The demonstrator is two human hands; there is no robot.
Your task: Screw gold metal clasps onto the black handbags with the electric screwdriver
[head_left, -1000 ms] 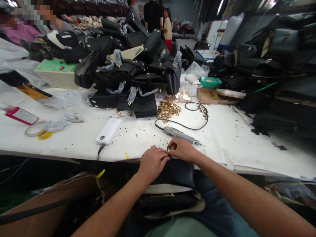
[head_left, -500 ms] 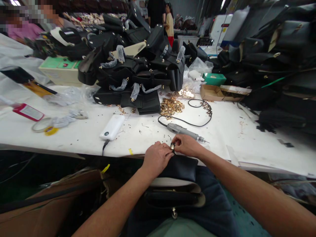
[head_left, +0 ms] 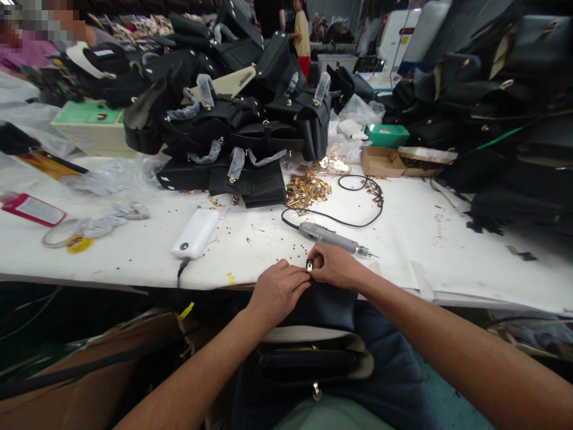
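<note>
A black leather handbag (head_left: 322,310) lies on my lap against the white table's (head_left: 134,251) front edge. My left hand (head_left: 277,292) is closed on the bag's top edge. Touching it, my right hand (head_left: 333,267) pinches a small metal clasp (head_left: 309,266) at that same edge. Just beyond my right hand a grey electric screwdriver (head_left: 329,236) lies on the table, its black cord looping back.
A white power bank (head_left: 196,233) lies left of my hands. Gold metal fittings (head_left: 307,191) are heaped mid-table before a pile of black bags (head_left: 233,131). Cardboard boxes (head_left: 380,161) and more bags (head_left: 505,119) fill the right. People stand at the back.
Both hands have stayed at the bag's top edge with the clasp between them. The view has shifted slightly; the clasp sits a little more upright between my fingers.
</note>
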